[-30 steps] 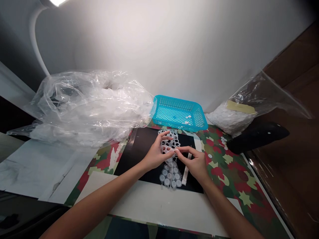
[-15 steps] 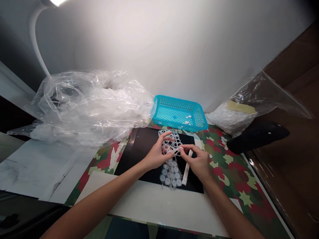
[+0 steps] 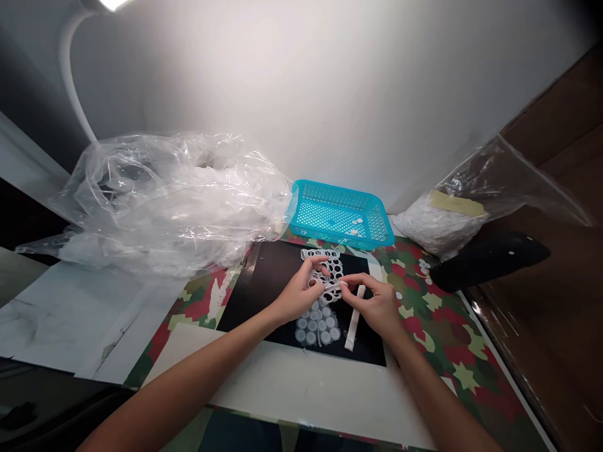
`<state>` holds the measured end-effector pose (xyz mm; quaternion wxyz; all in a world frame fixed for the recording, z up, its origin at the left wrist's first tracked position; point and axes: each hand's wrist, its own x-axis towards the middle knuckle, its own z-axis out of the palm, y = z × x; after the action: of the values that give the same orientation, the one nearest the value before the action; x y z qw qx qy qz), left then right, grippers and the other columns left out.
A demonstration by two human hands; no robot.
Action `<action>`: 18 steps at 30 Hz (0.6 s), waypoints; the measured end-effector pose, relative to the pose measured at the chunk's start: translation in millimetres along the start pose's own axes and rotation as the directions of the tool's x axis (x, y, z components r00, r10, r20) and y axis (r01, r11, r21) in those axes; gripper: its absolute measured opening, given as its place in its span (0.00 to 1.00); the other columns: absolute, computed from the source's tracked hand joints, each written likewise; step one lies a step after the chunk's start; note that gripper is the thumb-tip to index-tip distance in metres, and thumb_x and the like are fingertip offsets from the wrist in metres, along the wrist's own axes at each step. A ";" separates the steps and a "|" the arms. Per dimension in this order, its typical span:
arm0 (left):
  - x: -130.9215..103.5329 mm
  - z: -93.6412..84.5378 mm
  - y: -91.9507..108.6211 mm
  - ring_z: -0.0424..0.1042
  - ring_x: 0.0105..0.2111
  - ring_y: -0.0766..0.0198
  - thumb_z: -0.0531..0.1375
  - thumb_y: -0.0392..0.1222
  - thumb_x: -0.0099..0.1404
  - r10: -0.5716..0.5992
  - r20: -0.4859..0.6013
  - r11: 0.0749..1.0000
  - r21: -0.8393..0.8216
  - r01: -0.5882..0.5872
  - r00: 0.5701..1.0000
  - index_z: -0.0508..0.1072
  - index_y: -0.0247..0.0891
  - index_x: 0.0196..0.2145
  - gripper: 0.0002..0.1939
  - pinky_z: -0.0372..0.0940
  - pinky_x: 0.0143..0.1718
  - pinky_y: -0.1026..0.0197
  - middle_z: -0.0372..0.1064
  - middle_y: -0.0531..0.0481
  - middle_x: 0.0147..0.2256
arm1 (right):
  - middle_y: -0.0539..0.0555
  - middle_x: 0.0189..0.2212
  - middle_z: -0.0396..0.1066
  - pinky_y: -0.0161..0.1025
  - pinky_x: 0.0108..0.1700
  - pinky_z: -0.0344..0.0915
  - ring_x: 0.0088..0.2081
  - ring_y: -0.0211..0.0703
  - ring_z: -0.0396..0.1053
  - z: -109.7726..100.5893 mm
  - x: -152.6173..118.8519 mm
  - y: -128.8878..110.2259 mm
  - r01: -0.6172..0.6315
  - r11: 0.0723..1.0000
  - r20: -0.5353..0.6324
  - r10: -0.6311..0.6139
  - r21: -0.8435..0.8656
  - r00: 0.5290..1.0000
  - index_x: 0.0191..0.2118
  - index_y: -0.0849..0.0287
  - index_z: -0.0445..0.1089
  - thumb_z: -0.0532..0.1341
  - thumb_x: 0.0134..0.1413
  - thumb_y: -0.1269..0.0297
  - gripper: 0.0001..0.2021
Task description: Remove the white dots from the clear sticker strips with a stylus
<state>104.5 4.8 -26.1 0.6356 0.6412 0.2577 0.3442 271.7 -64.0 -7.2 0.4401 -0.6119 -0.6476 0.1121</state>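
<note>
A translucent white plastic strip with rows of round holes lies over a black board. Its near end carries several round, pale cap-like pieces. My left hand has its thumb and curled fingers around the strip's left side, gripping it. At the strip's right edge, my right hand pinches a small white disc between thumb and forefinger. Close below the right hand, a flat white stick rests on the board.
Behind the board stands a blue basket with a few white discs inside. A big clear plastic bag bulges at left; another bag of white pieces sits at right, beside a black object. A lamp's neck rises at far left.
The strip has tilted and flattened, its near end with the cap-like pieces swinging slightly left and away from me. My left fingers have drawn in a little; the right hand keeps its pinch.
</note>
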 end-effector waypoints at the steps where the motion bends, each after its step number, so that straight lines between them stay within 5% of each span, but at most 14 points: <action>1: 0.0 0.4 0.1 0.55 0.23 0.74 0.51 0.31 0.58 0.001 -0.001 1.000 0.000 -0.001 1.000 0.58 0.40 0.53 0.24 0.56 0.25 0.68 0.60 0.51 0.41 | 0.48 0.23 0.71 0.35 0.31 0.64 0.26 0.38 0.68 -0.2 -0.1 -0.7 -0.004 1.000 0.003 0.004 0.006 1.000 0.32 0.57 0.75 0.63 0.50 0.68 0.03; 7: -1.3 3.8 2.1 0.62 0.31 0.71 0.60 0.39 0.58 0.031 0.000 0.997 0.074 -0.031 1.000 0.60 0.39 0.51 0.24 0.60 0.34 0.67 0.60 0.53 0.37 | 0.49 0.24 0.71 0.35 0.30 0.64 0.26 0.38 0.68 -2.1 0.4 -3.2 -0.024 0.999 0.035 0.022 0.038 0.999 0.32 0.57 0.74 0.63 0.49 0.68 0.03; 18: -3.3 1.9 8.4 0.62 0.23 0.71 0.61 0.42 0.59 0.022 0.019 0.974 0.226 -0.026 1.000 0.60 0.38 0.53 0.25 0.57 0.26 0.68 0.72 0.51 0.33 | 0.49 0.26 0.72 0.34 0.31 0.63 0.28 0.38 0.67 -9.9 1.8 -1.9 -0.054 0.998 0.130 0.049 0.037 0.990 0.31 0.56 0.74 0.62 0.50 0.67 0.03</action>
<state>103.0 0.5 -18.1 0.5562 0.7154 0.2822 0.3150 277.5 -66.8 0.7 0.4063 -0.6107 -0.6565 0.1759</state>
